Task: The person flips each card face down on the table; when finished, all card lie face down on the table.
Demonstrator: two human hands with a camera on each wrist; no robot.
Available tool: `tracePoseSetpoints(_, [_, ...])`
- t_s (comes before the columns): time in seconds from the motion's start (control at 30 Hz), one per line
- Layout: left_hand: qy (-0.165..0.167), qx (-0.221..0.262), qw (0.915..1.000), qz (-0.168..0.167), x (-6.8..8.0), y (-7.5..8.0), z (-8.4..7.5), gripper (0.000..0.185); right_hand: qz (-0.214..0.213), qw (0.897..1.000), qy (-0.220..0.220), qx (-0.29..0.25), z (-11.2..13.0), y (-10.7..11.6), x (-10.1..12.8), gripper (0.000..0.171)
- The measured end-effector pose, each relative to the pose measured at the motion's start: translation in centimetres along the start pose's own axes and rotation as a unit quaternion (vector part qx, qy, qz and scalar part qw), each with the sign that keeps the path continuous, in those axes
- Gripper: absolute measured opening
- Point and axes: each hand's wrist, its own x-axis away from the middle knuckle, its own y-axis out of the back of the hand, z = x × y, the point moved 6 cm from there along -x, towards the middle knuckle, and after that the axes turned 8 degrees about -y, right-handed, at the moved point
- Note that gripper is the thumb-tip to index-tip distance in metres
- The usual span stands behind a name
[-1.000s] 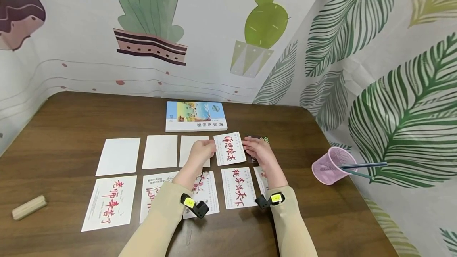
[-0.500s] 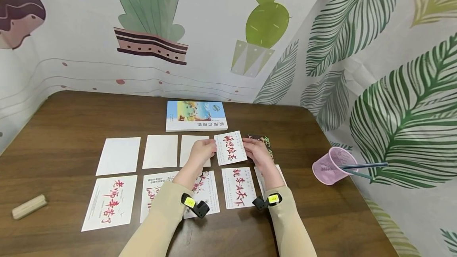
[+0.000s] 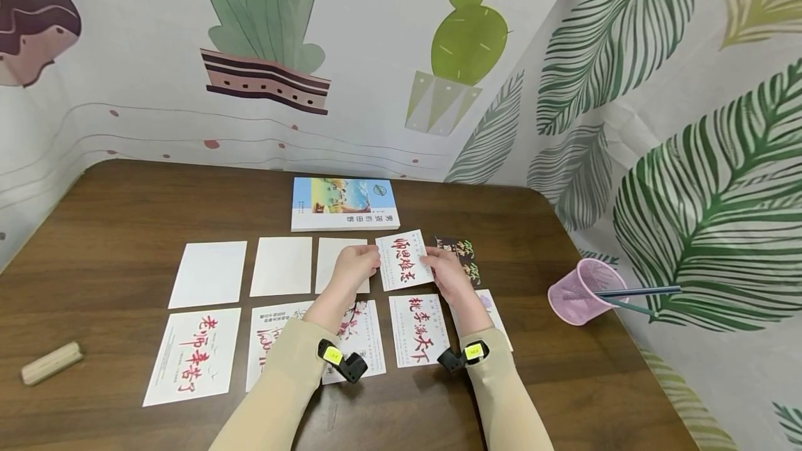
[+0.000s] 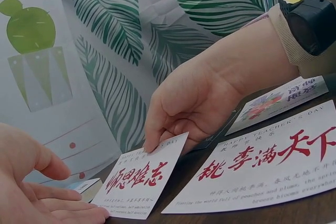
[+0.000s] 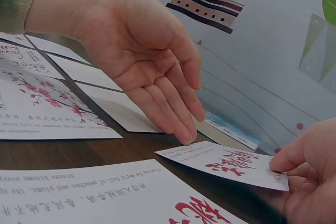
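The 师恩难忘 card [image 3: 404,263] is being pinched by the right hand [image 3: 450,274] and touched by the straight-fingered left hand [image 3: 354,269], apparently being positioned, level lowering likely being needed.

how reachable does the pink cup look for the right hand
Likely yes: only a dark card and tabletop separate the right hand from the pink cup, though that hand pinches a white card.

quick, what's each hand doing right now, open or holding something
Left hand: open, at the edge of the card.
Right hand: holding that card in a pinch.
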Motion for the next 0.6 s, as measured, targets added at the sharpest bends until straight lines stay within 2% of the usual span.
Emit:
tracePoseSetpoints(0.17, [-0.005, -0.018, 0.9998, 0.008, 0.0, -0.1, -0.1, 0.045, -0.005, 1.0, 0.001, 0.0, 0.1, 0.1, 0.1, 0.043])
tracePoseSetpoints(0.27, [-0.025, -0.037, 0.9989, 0.013, 0.1, -0.3, -0.4, 0.046, -0.007, 1.0, 0.006, -0.007, 0.2, 0.2, 0.2, 0.043])
tracePoseSetpoints(0.33, [-0.044, -0.03, 0.9983, 0.024, 0.2, -0.7, -0.7, 0.047, -0.008, 1.0, 0.013, -0.008, 0.4, 0.2, 0.3, 0.043])
tracePoseSetpoints(0.43, [-0.066, 0.027, 0.9957, 0.059, 0.4, -1.8, -1.2, 0.046, -0.007, 1.0, 0.025, -0.007, 0.8, 0.1, 0.4, 0.043])
tracePoseSetpoints(0.5, [-0.072, 0.072, 0.9909, 0.088, 0.6, -2.5, -1.4, 0.046, -0.004, 0.999, 0.033, -0.007, 1.1, 0.0, 0.6, 0.043])
tracePoseSetpoints(0.6, [-0.074, 0.112, 0.984, 0.117, 0.8, -3.1, -1.7, 0.047, 0.0, 0.999, 0.042, -0.01, 1.6, -0.2, 0.9, 0.043])
